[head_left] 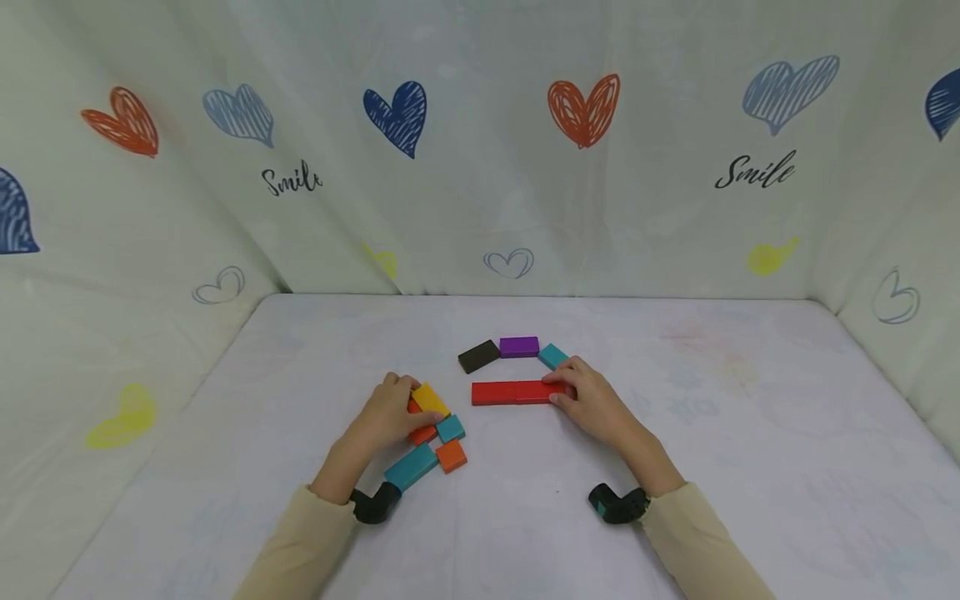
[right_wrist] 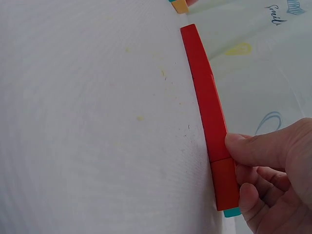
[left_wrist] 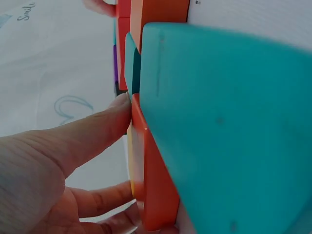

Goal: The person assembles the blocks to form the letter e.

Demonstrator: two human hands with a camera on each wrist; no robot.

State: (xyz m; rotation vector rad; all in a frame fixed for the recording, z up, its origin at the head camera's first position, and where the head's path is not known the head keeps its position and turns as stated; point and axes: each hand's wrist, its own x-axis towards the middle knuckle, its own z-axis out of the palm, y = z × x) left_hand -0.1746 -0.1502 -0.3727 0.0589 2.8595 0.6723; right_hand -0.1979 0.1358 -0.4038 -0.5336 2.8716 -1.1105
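My left hand (head_left: 387,411) grips a yellow block (head_left: 431,399), its thumb reaching toward one end and fingers at the other. An orange-red block (left_wrist: 158,180) lies alongside under that hand, partly hidden. Close by are a small teal block (head_left: 451,428), an orange block (head_left: 452,457) and a longer teal block (head_left: 410,467). My right hand (head_left: 592,402) pinches the right end of a straight row of red blocks (head_left: 498,393). In the right wrist view, thumb and fingertip are at the orange-red end block (right_wrist: 225,185) of that row.
Behind the red row, a black block (head_left: 478,357), a purple block (head_left: 519,347) and a teal block (head_left: 552,356) form an arc. A white cloth covers the table (head_left: 712,417), and a printed curtain (head_left: 480,192) hangs at its back and sides.
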